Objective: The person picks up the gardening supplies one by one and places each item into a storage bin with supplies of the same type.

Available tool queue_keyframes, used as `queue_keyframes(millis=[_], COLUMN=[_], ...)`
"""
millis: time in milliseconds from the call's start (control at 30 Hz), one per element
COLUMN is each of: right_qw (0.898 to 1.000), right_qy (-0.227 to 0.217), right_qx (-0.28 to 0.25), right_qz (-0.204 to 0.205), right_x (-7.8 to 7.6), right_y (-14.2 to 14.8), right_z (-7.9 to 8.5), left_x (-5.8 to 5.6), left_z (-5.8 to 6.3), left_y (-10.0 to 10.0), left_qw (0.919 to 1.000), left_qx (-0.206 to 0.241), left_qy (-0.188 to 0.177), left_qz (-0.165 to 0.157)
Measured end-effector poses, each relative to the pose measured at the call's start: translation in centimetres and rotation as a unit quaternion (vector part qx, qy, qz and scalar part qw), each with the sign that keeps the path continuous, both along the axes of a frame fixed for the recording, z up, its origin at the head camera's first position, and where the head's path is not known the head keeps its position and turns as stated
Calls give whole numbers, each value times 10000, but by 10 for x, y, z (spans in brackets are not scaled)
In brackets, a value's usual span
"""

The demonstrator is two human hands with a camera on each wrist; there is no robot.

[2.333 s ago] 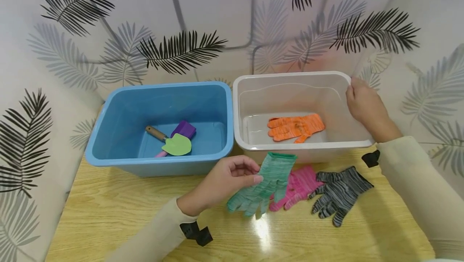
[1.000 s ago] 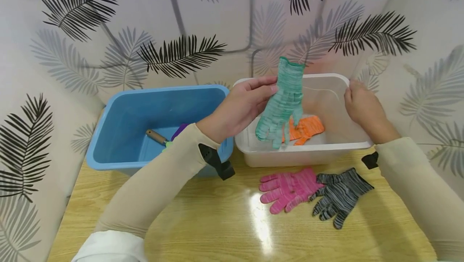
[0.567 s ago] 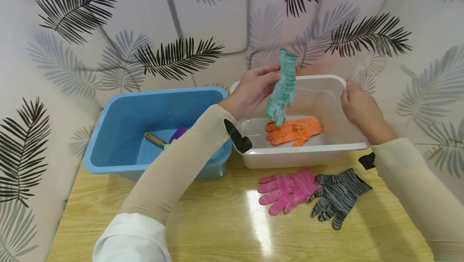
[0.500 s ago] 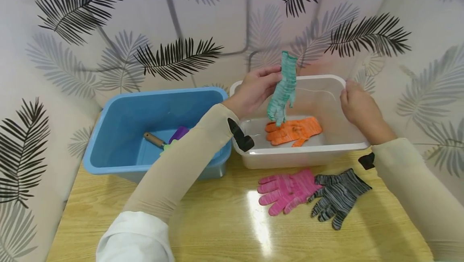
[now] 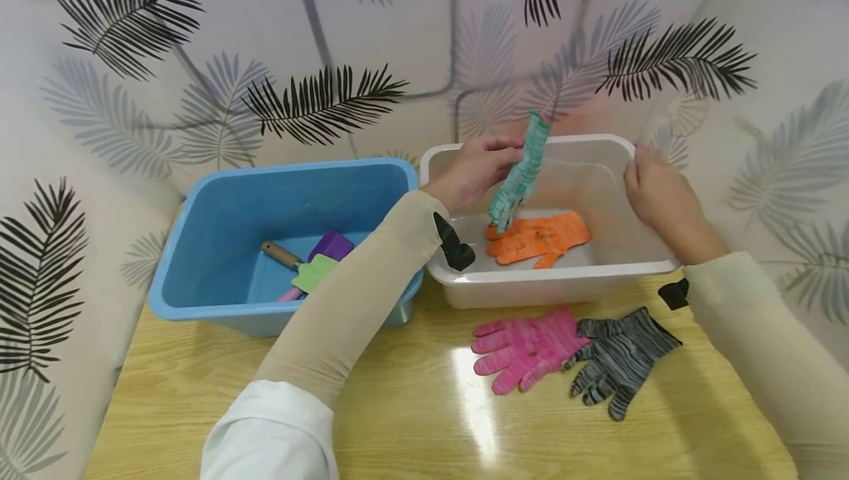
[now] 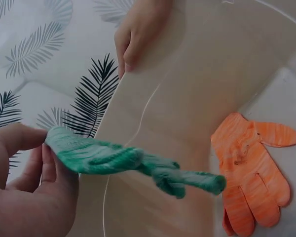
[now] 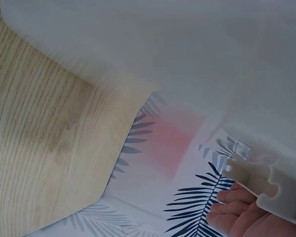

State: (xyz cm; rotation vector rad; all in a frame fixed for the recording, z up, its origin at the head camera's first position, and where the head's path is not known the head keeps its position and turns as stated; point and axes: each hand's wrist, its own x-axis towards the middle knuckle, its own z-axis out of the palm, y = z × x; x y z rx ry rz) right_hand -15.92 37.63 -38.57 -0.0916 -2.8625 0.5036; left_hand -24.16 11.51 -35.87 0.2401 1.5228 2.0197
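Note:
A green knit glove (image 5: 521,170) hangs from my left hand (image 5: 479,172), pinched near its cuff between thumb and fingers. It dangles inside the white bin (image 5: 557,273), fingers downward, above an orange glove (image 5: 540,237) lying flat on the bin floor. In the left wrist view the green glove (image 6: 113,157) looks folded narrow, apart from the orange glove (image 6: 251,173). My right hand (image 5: 666,196) grips the white bin's right rim; the right wrist view shows its fingers (image 7: 234,207) curled under the rim's edge.
A pink glove (image 5: 524,351) and a grey-black striped glove (image 5: 623,362) overlap on the wooden table (image 5: 398,406) in front of the white bin. The blue bin (image 5: 199,244) at left holds a wooden-handled trowel (image 5: 281,254) and a purple scoop (image 5: 332,245). A leaf-patterned cloth hangs behind.
My left hand has lifted the green glove from beside the pink one, carried it over the white bin, then lowered it slightly. The right hand stays on the rim.

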Motion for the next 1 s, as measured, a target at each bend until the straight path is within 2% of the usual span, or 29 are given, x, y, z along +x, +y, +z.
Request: queue_keyframes(millis=[133,300,567,733,867,1000], right_qw=[10000,10000,9999,9999,9999,9999], right_qy=[39,-12,-94,-112,-112,-95], right_qx=[-2,-36,-45,-31,-24,-33], right_qz=[43,-38,-99,-102,-110,-105], right_x=[-2,-2,-1,-1,-1,-1], right_y=[1,1,1,1,1,0], right_z=[0,-1,1,2,2,1], left_x=[-1,0,2,2,4,6], left_z=[-2,-5,-5,-6,-6,-5], left_y=[-1,-1,0,-1,-3,-7], left_qw=[9969,9860,9715,9624,9523,9373], left_qx=[-524,-1147,-1744,-2000,-2250,-2619], left_qy=[233,534,877,922,1059,1361], left_qz=[-533,-1084,-1343,-1590,-1766,-1856])
